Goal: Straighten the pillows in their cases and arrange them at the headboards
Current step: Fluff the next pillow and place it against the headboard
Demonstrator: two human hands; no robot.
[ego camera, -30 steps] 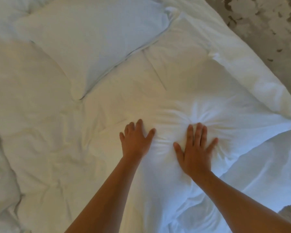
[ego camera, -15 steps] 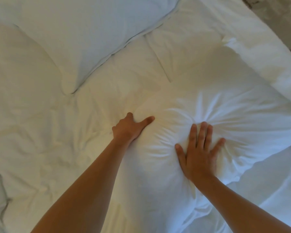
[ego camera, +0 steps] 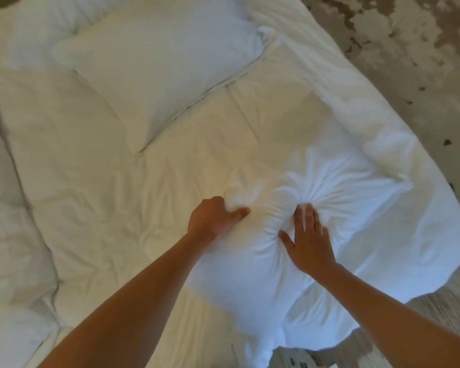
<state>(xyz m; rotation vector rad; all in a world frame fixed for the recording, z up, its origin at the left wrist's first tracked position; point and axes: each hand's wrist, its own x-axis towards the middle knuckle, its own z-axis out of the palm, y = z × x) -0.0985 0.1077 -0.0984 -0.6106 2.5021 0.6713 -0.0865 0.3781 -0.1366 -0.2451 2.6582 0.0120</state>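
Bed (ego camera: 96, 208) fills most of the view, covered in a rumpled white duvet (ego camera: 77, 168); mottled grey-brown floor (ego camera: 409, 62) shows at upper right and a paler strip of it at lower right. Duvet edge is bunched into a thick roll along the bed's right side. Far pillow (ego camera: 157, 62), white case, lies flat at top centre, tilted, one corner pointing down toward the middle of the bed, well apart from the hands. Near pillow (ego camera: 250, 274), white case, lies at lower centre-right on the duvet, its lower end hanging over the bed's near edge; case is heavily creased, folds radiating from two dents where the hands press. Both bare forearms reach in from the bottom. Left hand (ego camera: 213, 219) is on the near pillow's upper left edge, grip clamped: fingers curled down into a bunch of fabric, thumb out to the right along the case. Right hand (ego camera: 307, 240) lies palm-down on the pillow's middle, grip apart, fingers straight and close together, thumb spread to the left, pressing the filling in; fingertips are motion-blurred. The two hands are near each other with a raised ridge of pillow between them.
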